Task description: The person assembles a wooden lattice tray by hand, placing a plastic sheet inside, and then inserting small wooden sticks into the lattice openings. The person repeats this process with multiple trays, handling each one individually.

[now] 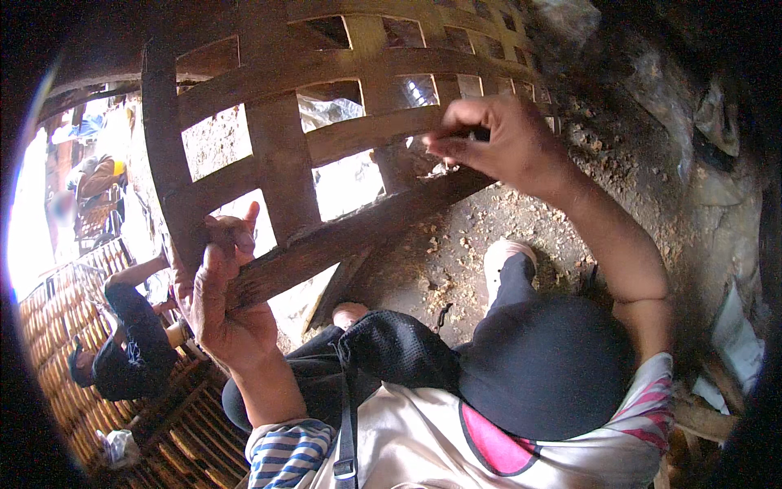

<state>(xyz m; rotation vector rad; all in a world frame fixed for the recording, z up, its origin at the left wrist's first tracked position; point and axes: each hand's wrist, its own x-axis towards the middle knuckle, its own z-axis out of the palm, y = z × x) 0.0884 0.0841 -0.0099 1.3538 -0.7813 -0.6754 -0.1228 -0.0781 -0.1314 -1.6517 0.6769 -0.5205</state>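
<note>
Left hand: the left hand [221, 285], at about eight o'clock in the view, closes around the lower edge of a woven lattice frame [277, 155], fingers wrapped over a wide brown strip.
Right hand: the right hand [497, 143], near one o'clock, is pinched shut on a small dark tool [481, 134] pressed against a diagonal strip; what kind of tool it is cannot be told.
Lattice frame: an open weave of broad brown strips, it fills the upper half of the view from ten to one o'clock, tilted toward the person, with bright gaps between the strips.
Lap: dark trousers [538, 359] and a light shoe [507, 259] sit below the frame, toward five o'clock.
Ground: bare earth [456, 244] strewn with pale shavings lies under the frame at centre.
Nearby: at eight o'clock another person [130, 342] in dark clothes crouches over finished lattice panels [57, 318] laid flat, well apart from the hands.
</note>
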